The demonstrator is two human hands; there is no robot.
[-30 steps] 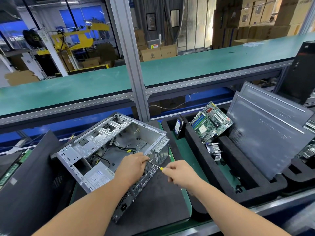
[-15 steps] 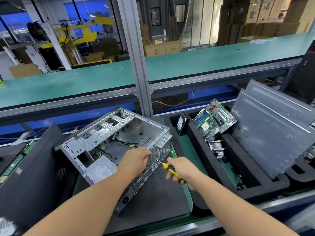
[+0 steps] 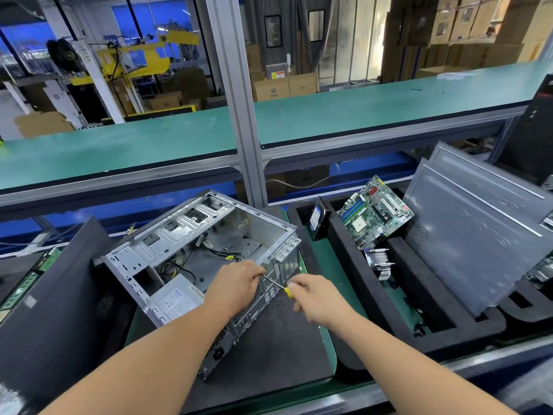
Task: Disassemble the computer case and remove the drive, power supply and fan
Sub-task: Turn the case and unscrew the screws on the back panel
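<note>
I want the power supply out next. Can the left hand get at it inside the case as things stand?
Probably yes. The case lies open-side up, the power supply sits exposed beside the left hand, nothing covers it. That hand rests on the rear edge near the screwdriver, so it must let go first.

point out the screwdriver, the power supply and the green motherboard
yellow-handled screwdriver point(image 3: 275, 282): head view, on the thin metal shaft.
grey boxy power supply with white label point(image 3: 176, 301): head view, on its label.
green motherboard leaning in the black foam tray point(image 3: 374, 211): head view, on the board's middle.
</note>
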